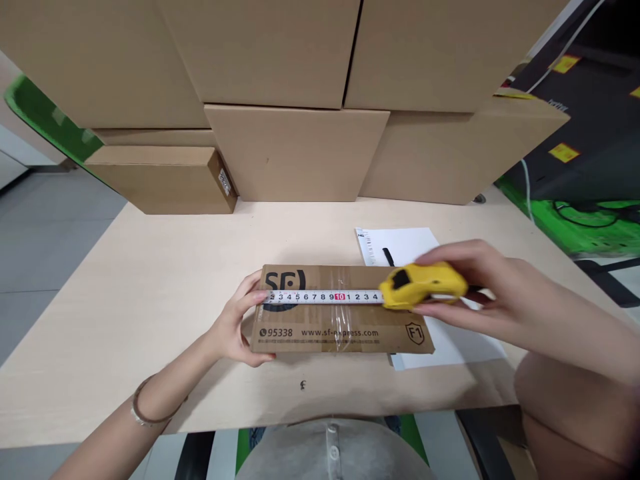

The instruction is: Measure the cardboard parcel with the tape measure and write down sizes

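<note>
Small box (310, 339) was over the near-middle part of the desk (125, 300), printed face toward the camera, long side running left-right. Couldn't tell if its underside touched the desk.

Left hand (237, 323) had the box's left end, fingers clamped on it: one digit at the upper left edge by the start of the blade, another at the lower left corner. Bracelet (145, 415) on that forearm.

Right hand (483, 283) had the yellow tape measure (433, 283), fingers closed on its case, some along the top, one underneath. Case sat over the box's right part. Blade (325, 297) ran out from the case across the printed face to the left fingers, roughly parallel to the long edges, red 10 mark near mid-box.

Paper (450, 350) lay on the desk at right, partly hidden by the box and right hand. Black pen (388, 257) showed on the paper just above the box's top edge.

Larger cartons (297, 157) were stacked along the back; flatter carton (165, 183) at back left, label on its right end.
</note>
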{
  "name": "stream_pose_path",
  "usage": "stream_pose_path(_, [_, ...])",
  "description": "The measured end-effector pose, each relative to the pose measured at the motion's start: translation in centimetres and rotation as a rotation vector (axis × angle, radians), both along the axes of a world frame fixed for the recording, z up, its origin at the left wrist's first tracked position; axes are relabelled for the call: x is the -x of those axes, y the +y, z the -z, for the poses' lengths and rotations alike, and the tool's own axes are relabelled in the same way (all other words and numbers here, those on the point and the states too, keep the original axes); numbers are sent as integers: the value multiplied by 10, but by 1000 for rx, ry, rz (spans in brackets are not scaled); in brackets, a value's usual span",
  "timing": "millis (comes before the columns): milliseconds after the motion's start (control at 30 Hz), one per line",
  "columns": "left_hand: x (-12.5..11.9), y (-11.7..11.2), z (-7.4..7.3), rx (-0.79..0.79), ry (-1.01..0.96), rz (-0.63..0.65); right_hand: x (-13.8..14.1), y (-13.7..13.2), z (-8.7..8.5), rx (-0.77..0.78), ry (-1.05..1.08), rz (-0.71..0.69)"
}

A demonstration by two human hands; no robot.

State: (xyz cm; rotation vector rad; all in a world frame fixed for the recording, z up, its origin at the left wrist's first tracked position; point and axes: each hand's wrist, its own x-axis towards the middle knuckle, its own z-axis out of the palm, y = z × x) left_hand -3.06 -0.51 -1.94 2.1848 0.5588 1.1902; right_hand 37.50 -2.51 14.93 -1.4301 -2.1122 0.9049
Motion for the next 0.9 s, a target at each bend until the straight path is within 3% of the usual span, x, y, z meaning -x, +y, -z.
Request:
stream_pose_path(100, [1,-2,6,39,-25,-27,63,21,-6,-85,-209,-247])
stream_pose_path(200, [5,-6,13,152,-37,-80,118,38,-7,-173,-188,-469])
stream_pose_path(300, [6,-13,15,251,-11,-157,147,50,-10,-246,-118,-626])
stream_pose_path(367, [1,-16,7,345,-63,-176,150,57,-15,-294,-84,-643])
stream_pose_path(467, [-17,-18,-14,627,-263,-235,141,66,-26,-349,-12,-585])
stream_pose_path(567, [-38,-14,-38,893,-416,-309,128,71,-28,-283,84,-530])
stream_pose_path(667, [-51,-8,-53,1088,-527,-362,122,71,-15,-145,85,-535])
stream_pose_path(767, [-53,-4,-58,1152,-564,-388,124,70,6,-33,-39,-598])
stream_pose_path(900, [-51,2,-55,1212,-559,-416,133,73,29,-99,-128,-683])
